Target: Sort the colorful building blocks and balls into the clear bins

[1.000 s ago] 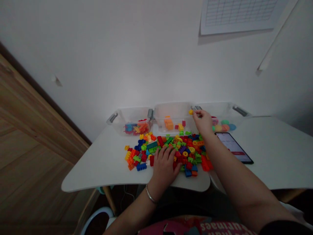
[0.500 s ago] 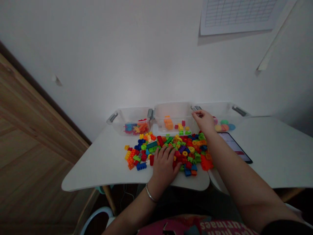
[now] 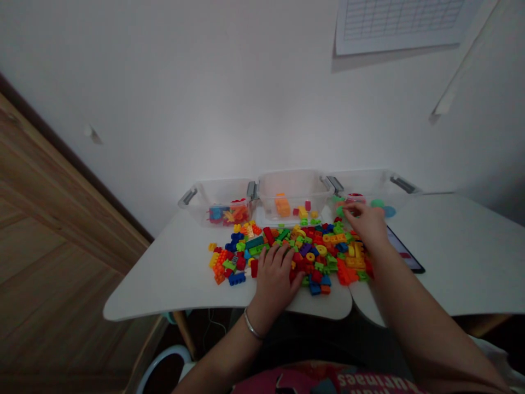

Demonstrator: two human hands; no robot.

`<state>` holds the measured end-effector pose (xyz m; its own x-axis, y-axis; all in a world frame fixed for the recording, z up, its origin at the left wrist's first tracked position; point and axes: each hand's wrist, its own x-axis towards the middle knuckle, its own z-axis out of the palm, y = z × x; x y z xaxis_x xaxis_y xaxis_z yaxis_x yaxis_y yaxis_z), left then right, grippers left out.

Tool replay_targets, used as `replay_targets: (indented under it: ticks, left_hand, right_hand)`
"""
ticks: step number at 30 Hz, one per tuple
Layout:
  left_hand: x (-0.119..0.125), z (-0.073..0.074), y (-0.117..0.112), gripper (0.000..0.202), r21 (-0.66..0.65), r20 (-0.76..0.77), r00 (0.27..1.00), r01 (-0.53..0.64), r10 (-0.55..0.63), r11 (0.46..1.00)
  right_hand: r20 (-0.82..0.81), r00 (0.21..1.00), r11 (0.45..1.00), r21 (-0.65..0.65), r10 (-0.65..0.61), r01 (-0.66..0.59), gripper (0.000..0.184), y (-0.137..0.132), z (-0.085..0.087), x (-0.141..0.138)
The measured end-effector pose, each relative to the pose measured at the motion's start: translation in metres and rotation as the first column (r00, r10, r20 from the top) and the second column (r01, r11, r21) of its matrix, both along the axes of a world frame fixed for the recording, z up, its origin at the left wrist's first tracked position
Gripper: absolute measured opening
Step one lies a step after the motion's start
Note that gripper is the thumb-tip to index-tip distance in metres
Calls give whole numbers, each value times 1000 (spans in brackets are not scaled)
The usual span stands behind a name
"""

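My left hand (image 3: 275, 276) lies palm down on a pile of colourful plastic building bricks (image 3: 256, 242), fingers slightly spread and thumb apart. A silver bangle circles its wrist. Over the front of the right clear plastic box (image 3: 369, 183), my right hand (image 3: 366, 221) has thumb and forefinger pinched together. Whatever may be between those fingertips is too small to make out. Close to them show green pieces (image 3: 339, 210). That box also contains a red round piece (image 3: 355, 197) and a blue disc (image 3: 389, 211), partly behind the hand.
The middle clear box (image 3: 295, 183) contains orange, yellow, red and green bricks. In the left clear box (image 3: 223, 191) are blue, red and orange pieces. A phone (image 3: 404, 253) lies under my right forearm on the white table (image 3: 164, 273). Behind stands a wall.
My right hand has moved right and slightly down, from the gap between the middle and right boxes to the right box's front. My left hand stays on the bricks.
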<state>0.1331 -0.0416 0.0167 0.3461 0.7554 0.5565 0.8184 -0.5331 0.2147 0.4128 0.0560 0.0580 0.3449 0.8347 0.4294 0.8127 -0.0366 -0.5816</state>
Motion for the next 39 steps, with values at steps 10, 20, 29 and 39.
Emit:
replay_targets:
  ticks: [10, 20, 29, 39]
  left_hand:
    - [1, 0, 0, 45, 6, -14, 1000, -10, 10, 1000]
    - [1, -1, 1, 45, 14, -8, 1000, -3, 3, 1000]
    - [1, 3, 0, 45, 1, -14, 1000, -5, 5, 1000]
    - [0, 2, 0, 44, -3, -20, 1000, -8, 8, 1000]
  right_hand:
    - [169, 977, 901, -431, 128, -44, 48, 17, -18, 10]
    - [237, 946, 823, -565, 223, -53, 57, 28, -14, 0]
    - [261, 947, 835, -551, 187, -13, 57, 25, -14, -1]
    - [277, 960, 838, -533, 37, 121, 41, 17, -6, -1]
